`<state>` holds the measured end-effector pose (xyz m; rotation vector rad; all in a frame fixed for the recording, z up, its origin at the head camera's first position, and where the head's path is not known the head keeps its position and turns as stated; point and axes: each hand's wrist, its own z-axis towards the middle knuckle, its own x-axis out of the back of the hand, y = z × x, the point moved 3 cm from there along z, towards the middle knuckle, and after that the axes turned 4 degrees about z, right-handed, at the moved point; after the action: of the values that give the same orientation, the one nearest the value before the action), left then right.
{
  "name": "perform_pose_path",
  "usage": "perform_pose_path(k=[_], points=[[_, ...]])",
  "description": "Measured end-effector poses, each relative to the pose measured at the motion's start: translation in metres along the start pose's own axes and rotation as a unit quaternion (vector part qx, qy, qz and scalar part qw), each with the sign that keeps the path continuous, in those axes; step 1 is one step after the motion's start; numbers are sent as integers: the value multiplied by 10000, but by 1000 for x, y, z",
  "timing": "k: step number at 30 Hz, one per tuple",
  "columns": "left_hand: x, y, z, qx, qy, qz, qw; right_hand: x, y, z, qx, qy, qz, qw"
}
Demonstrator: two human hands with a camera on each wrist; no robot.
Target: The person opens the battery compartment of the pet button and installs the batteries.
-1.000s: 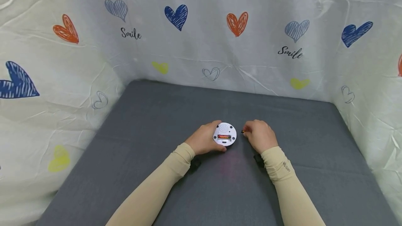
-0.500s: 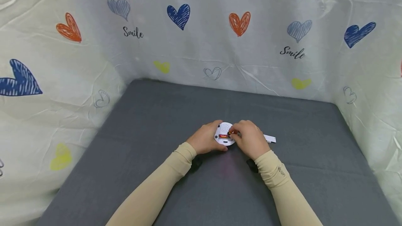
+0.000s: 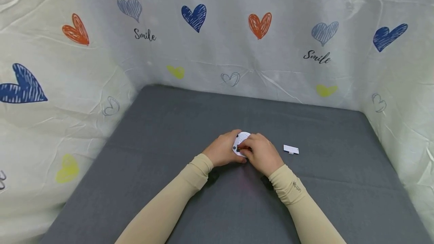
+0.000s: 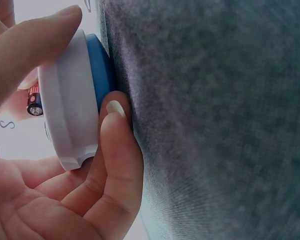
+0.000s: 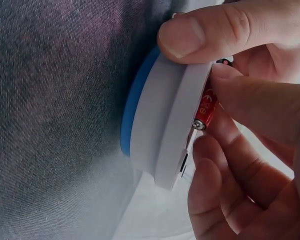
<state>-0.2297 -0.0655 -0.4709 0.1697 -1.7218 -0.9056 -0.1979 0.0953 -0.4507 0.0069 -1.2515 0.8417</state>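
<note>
White plastic with a blue base, the round device (image 3: 242, 138) stands on the grey cloth (image 3: 190, 123) at about five o'clock from the centre of the head view. The left hand (image 3: 223, 149) cups it from nine o'clock, its forearm coming in from eight o'clock under a beige sleeve (image 3: 167, 202). That hand's thumb lies over the near rim while its other fingers curl round the far side and the base. The right hand (image 3: 266, 155) reaches over the perforated face from four o'clock, back of the hand uppermost, wrist bent inward; its forearm slants up from five o'clock. Thumb and forefinger pinch a red battery (image 5: 206, 107) at the device's face, its silver end showing in the right wrist view; whether it is fully seated I cannot tell. A small white cover (image 3: 291, 149) lies apart on the cloth at three o'clock from the device.
</note>
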Motion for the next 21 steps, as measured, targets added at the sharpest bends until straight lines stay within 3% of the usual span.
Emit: perform_pose_path(k=[14, 21], points=[[0, 1, 0, -48, -9, 57, 10000, 1, 5, 0, -359, -68, 134, 9992], [-1, 2, 0, -22, 26, 159, 9999, -3, 3, -1, -782, 404, 263, 9958]])
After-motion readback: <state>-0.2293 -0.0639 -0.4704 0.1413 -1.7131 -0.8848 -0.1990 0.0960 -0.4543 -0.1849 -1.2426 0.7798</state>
